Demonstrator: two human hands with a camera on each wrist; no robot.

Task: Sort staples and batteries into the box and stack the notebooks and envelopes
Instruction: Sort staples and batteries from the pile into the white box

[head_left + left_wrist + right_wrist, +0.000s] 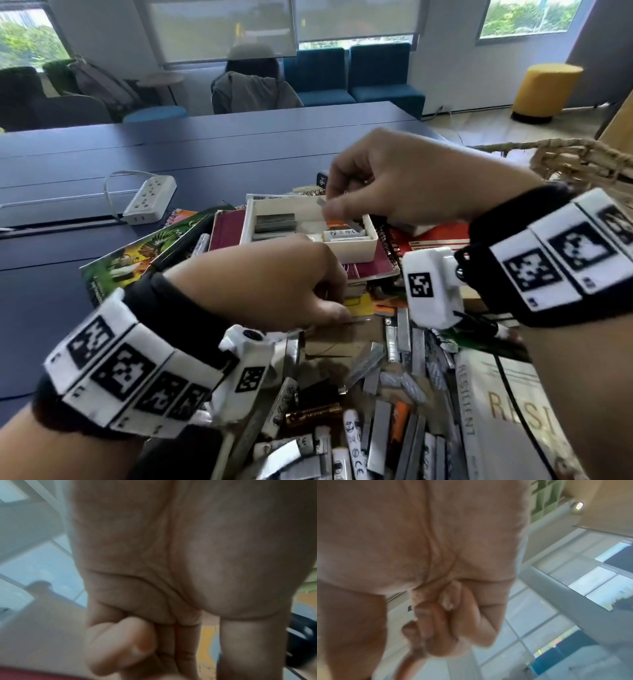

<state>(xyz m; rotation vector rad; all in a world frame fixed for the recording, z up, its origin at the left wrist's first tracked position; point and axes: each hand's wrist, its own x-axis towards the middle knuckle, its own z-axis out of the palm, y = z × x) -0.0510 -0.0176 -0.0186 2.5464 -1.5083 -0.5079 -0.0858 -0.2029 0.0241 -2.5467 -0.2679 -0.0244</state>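
Loose grey staples (382,428) and batteries (313,416) at 6 o'clock. Left hand (274,284), fingers curled, grip unclear. Right hand (404,181) pinches a staple strip (322,202) over the white box (352,251) on the blue table (171,150).

Our left hand (274,284) hides its own fingertips; both wrist views blur beyond our palms.
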